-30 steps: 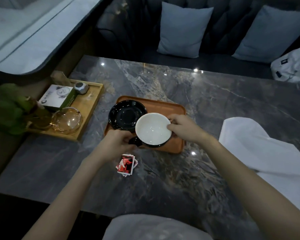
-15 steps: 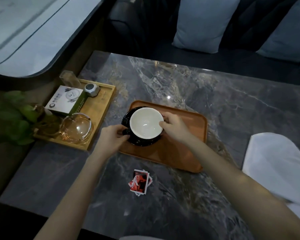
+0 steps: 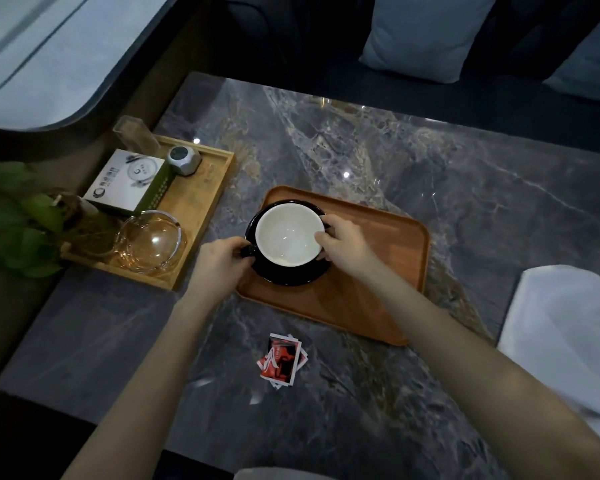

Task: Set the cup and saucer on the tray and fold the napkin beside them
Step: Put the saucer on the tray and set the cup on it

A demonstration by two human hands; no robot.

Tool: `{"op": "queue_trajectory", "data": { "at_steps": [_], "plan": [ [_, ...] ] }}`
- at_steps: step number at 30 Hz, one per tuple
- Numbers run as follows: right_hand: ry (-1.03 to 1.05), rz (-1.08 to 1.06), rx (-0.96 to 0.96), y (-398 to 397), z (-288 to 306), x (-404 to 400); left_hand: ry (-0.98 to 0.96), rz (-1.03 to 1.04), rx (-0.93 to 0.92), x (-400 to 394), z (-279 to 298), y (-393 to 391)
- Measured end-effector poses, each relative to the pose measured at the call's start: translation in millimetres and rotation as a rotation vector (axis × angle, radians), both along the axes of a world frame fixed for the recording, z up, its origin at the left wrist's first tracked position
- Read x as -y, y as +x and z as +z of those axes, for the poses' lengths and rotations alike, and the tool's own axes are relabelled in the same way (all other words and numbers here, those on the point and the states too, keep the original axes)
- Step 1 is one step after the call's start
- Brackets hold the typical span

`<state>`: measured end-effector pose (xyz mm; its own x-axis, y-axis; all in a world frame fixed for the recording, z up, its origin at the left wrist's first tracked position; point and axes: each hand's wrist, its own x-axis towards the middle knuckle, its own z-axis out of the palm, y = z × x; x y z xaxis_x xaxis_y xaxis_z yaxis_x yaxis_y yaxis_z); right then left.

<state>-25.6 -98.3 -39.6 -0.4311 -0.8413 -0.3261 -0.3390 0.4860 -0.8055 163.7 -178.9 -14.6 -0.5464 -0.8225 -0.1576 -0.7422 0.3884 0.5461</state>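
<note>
A black cup with a white inside [image 3: 288,235] sits upright on a black saucer [image 3: 291,275], which rests on the left part of the orange-brown tray [image 3: 378,271]. My left hand [image 3: 219,261] pinches the cup's handle at its left side. Fingers of my right hand [image 3: 343,242] grip the cup's right rim. A white napkin [image 3: 565,323] lies unfolded on the marble table at the right edge, apart from the tray.
A light wooden tray [image 3: 205,199] at the left holds a box [image 3: 129,181], a glass ashtray [image 3: 149,242], a small grey device [image 3: 184,161] and a plant [image 3: 18,220]. Small red packets [image 3: 283,360] lie in front of the tray. A sofa with cushions [image 3: 426,32] stands behind the table.
Both hands carried the cup left from the tray's near edge and set it down onto the saucer. The camera view tilted down and shifted.
</note>
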Motion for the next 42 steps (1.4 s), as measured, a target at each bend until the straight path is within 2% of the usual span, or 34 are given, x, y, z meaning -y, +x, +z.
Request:
{"op": "queue_trajectory", "data": {
  "at_steps": [6,13,19,22,26,30,35,42],
  "plan": [
    [-0.025,-0.006,0.012,0,-1,5,0.023,0.023,0.013,2,-2,1],
    [-0.024,-0.091,0.159,2,-5,0,0.034,0.034,0.035,0,-2,0],
    [0.0,-0.079,0.176,2,16,-14,-0.027,0.013,0.086,-2,11,-2],
    [-0.002,0.011,0.085,-4,34,-29,-0.136,-0.045,0.106,-10,27,-9],
    [0.007,0.14,-0.198,-15,62,-52,-0.277,-0.14,0.052,-35,49,-25],
    [-0.014,0.196,-0.326,-28,89,-89,-0.317,-0.211,-0.013,-71,69,-49],
    [-0.024,0.09,-0.405,-47,110,-156,-0.351,-0.376,-0.146,-115,76,-85],
    [-0.081,-0.255,-0.501,-74,100,-263,-0.299,-0.608,-0.333,-194,70,-135]
  ]
}}
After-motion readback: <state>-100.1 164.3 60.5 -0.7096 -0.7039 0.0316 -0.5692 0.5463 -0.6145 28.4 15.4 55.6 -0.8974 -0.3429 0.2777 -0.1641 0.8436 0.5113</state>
